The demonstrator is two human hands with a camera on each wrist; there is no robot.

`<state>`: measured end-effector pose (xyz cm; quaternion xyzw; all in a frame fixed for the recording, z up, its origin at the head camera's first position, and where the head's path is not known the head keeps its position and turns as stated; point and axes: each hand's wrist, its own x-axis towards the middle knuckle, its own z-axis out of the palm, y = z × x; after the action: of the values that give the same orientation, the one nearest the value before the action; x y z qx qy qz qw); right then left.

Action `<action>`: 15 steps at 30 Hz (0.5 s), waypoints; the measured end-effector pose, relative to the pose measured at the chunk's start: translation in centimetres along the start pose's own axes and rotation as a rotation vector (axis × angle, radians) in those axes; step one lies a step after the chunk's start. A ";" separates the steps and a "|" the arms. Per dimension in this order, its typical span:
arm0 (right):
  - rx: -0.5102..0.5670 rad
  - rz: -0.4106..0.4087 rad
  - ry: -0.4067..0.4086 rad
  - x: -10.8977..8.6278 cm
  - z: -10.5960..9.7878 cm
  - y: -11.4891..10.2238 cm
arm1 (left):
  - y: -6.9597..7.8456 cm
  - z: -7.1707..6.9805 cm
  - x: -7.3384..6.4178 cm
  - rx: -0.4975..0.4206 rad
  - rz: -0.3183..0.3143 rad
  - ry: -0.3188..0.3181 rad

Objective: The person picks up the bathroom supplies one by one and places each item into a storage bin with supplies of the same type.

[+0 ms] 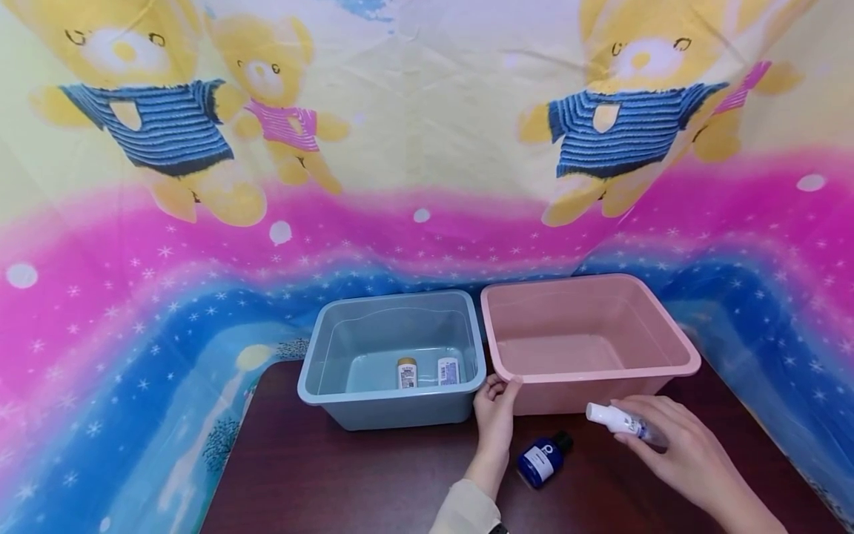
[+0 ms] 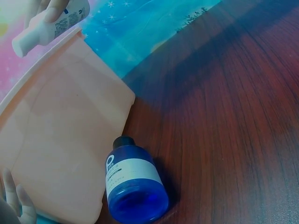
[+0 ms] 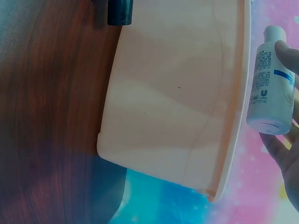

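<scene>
In the head view, my right hand (image 1: 687,449) holds a small white bottle (image 1: 617,420) tilted sideways, its white cap toward the left, above the table beside the pink bin's near side. The right wrist view shows blue print on this bottle (image 3: 271,95). My left hand (image 1: 495,423) grips the near left corner of the pink bin (image 1: 594,377), thumb at the rim and fingers in the gap beside the blue-grey bin. Between my hands, a dark blue bottle (image 1: 542,461) with a black cap and white label lies on the table.
Left of the pink bin stands the blue-grey bin (image 1: 400,411). Inside it are a white bottle with a gold cap (image 1: 407,373) and another white bottle (image 1: 449,371). Both bins stand on a dark wood table (image 1: 373,475), before a bear-print cloth (image 1: 427,163).
</scene>
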<state>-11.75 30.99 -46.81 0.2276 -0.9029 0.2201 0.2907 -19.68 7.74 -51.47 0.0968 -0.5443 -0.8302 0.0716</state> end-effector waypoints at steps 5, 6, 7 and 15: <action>0.008 -0.018 0.022 0.2 0.0 0.1 | 0.0 0.0 -0.1 0.005 -0.009 0.002; 0.010 -0.023 0.028 0.3 0.0 0.1 | 0.0 0.0 -0.1 0.004 -0.012 0.002; 0.009 -0.025 0.029 0.3 0.0 0.2 | 0.0 0.0 -0.1 0.005 -0.013 0.003; 0.009 -0.042 0.033 0.9 -0.3 0.3 | -0.1 0.0 0.0 0.013 -0.019 0.005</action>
<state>-12.45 31.15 -46.10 0.2441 -0.8921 0.2217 0.3088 -19.72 7.75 -51.56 0.1043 -0.5486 -0.8270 0.0644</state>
